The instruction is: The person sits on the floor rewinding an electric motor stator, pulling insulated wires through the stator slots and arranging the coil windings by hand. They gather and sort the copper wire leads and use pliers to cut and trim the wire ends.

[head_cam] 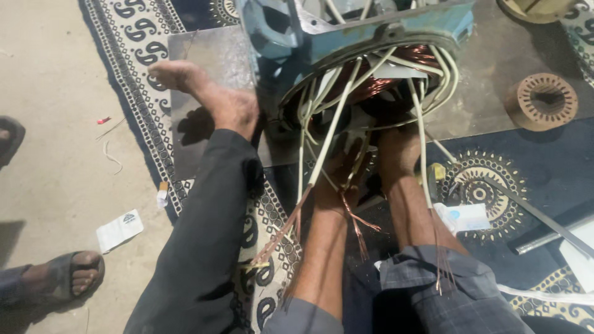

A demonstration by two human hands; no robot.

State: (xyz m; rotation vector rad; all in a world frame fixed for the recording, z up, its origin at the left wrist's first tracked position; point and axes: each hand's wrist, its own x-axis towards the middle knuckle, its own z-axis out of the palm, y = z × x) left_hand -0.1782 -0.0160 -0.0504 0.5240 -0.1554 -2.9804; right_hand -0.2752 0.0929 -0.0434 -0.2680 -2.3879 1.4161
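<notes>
Both hands are shoved under the blue motor stator (371, 37): left hand (337, 176) and right hand (399, 151) half hidden by white leads (331, 130), so grip can't be told.

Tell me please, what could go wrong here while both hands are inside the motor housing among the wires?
1. Both the left hand and right hand reach under the blue motor housing; if it tips, it could pinch them.
2. The bare copper wire ends lie against the forearms and may scratch skin.
3. The bare foot braces by the housing on the metal sheet, so a slip may hurt it.
</notes>
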